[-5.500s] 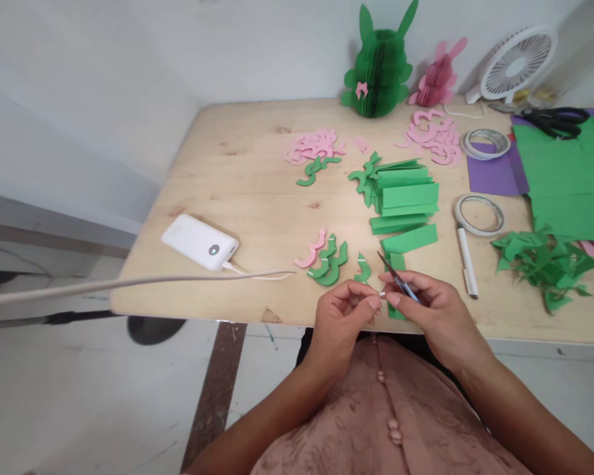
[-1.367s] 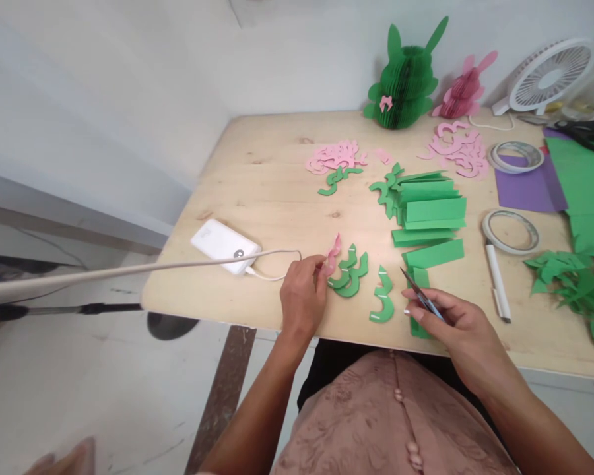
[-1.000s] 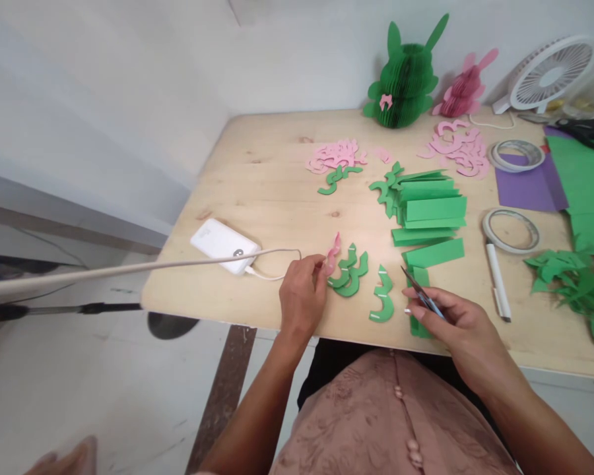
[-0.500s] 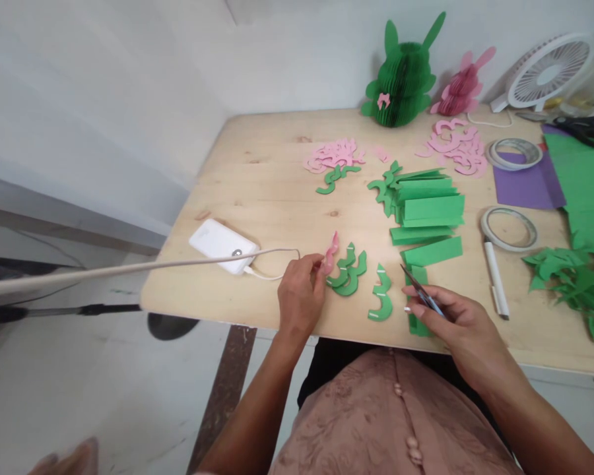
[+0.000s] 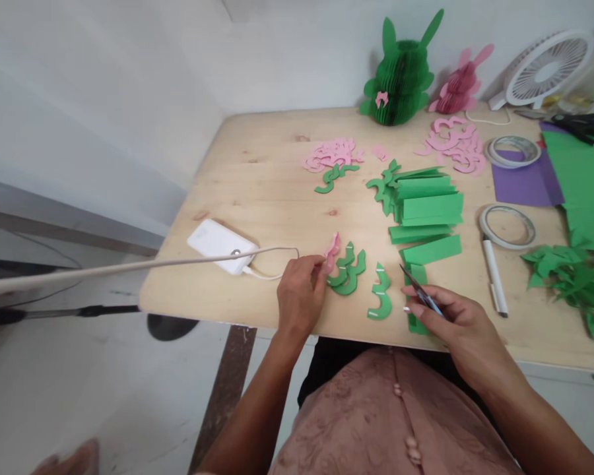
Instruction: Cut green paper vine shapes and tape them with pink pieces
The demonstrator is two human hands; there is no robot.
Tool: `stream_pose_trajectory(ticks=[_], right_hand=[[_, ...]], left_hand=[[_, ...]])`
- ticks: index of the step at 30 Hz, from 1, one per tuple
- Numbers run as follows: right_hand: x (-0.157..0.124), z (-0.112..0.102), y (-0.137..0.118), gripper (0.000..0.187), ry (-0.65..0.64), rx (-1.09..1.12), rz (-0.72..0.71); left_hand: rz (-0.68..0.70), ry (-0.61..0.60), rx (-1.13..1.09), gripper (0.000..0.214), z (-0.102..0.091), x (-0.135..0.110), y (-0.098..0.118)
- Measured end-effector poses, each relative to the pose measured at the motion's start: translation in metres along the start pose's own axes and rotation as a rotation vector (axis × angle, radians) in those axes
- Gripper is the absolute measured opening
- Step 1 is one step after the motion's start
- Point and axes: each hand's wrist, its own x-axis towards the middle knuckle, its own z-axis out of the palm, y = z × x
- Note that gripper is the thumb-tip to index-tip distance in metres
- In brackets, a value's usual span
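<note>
My left hand (image 5: 301, 290) pinches the lower end of a pink wavy paper cutout (image 5: 332, 253) above the table. Beside it lie overlapping green scalloped paper cutouts (image 5: 349, 277) with white strips on them. Another green scalloped cutout (image 5: 380, 300), also bearing white strips, lies flat between my hands. My right hand (image 5: 450, 313) is closed around a slim pointed tool (image 5: 422, 292) with a dark tip and a blue part; whether it is scissors or tweezers I cannot tell. Under that hand are folded green paper strips (image 5: 418, 274), partly covered.
Folded green strips (image 5: 433, 204) and pink cutouts (image 5: 334, 155) lie farther back. Tape rolls (image 5: 532, 227), a white marker (image 5: 495, 280) and green scraps (image 5: 569, 270) are rightward. A power bank (image 5: 218, 241) with a cable sits left. Paper rabbits (image 5: 398, 82) and a fan (image 5: 544, 69) stand behind.
The pink cutout in my left hand has shifted and turned very slightly. My right hand keeps its place with the tool, and the whole view has moved a little.
</note>
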Motion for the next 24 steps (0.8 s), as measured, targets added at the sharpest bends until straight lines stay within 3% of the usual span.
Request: stream_pose_trajectory(ticks=[24], right_hand=[[-0.0007,0.0009,-0.003,0.043,0.036,0.001,-0.02]], left_hand=[[0.031,-0.009,0.048,0.01,0.0007,0.0011,0.0002]])
